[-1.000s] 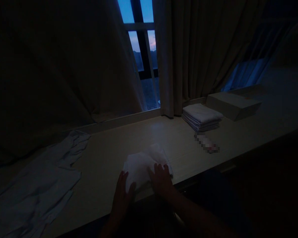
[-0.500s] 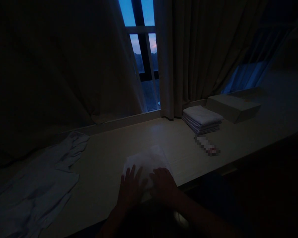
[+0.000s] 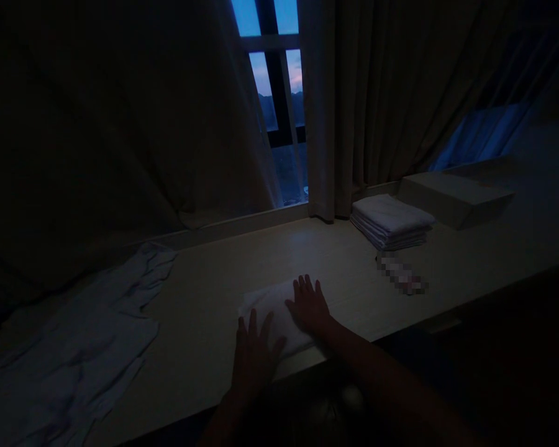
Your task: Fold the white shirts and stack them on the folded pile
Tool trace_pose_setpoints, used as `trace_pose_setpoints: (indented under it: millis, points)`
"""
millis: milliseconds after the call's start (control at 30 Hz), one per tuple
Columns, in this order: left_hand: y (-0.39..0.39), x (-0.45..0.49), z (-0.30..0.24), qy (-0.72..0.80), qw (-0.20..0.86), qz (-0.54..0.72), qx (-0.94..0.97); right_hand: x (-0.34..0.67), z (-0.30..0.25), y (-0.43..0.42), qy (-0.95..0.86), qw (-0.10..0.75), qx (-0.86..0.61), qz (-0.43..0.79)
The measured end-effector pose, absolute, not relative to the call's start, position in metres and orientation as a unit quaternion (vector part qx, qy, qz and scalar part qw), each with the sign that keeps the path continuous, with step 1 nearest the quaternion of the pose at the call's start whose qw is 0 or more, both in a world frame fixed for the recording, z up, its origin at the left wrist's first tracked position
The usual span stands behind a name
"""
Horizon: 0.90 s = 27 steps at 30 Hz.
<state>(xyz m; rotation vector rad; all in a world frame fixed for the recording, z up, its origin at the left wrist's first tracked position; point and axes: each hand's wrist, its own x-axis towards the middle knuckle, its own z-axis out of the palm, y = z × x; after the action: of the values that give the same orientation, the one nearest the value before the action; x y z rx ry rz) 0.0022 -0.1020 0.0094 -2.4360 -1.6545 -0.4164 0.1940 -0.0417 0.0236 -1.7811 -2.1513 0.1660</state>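
Observation:
A folded white cloth (image 3: 274,308) lies near the front edge of a long pale wooden counter (image 3: 214,273) in a dim room. My left hand (image 3: 253,355) rests flat on the cloth's near left part, fingers spread. Flat on its right part lies my right hand (image 3: 309,304), fingers stretched out toward the window. Neither hand grips anything.
A loose heap of pale cloth (image 3: 69,335) is spread at the counter's left end. A stack of folded white cloths (image 3: 391,220) and a flat box (image 3: 454,195) stand at the back right, with a small blurred object (image 3: 402,274) in front. Curtains (image 3: 377,93) frame a dusk window (image 3: 279,81).
Both hands slid forward over the cloth and now lie flat on it. The cloth looks flatter and smaller than a second ago. The view shifted slightly right.

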Motion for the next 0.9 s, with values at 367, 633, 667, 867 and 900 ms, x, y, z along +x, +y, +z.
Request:
trace_pose_setpoints:
  millis: [367, 633, 667, 867, 900]
  points:
    - [-0.041, -0.012, 0.025, -0.699, -0.067, -0.226, -0.675, 0.191, 0.018, -0.045, -0.747, 0.186, -0.637, 0.039]
    - [0.009, -0.027, 0.054, -0.772, -0.216, -0.236, -0.549, 0.191, 0.020, -0.044, -0.743, 0.186, -0.642, 0.045]
    - [0.009, -0.028, 0.056, -0.767, -0.223, -0.246, -0.550, 0.191, 0.020, -0.044, -0.743, 0.186, -0.642, 0.047]
    - [0.000, -0.026, 0.066, -0.738, -0.216, -0.320, -0.553, 0.190, 0.018, -0.043, -0.739, 0.191, -0.644, 0.045]
    - [0.000, -0.025, 0.068, -0.735, -0.216, -0.331, -0.551, 0.190, 0.018, -0.043, -0.739, 0.189, -0.645, 0.048]
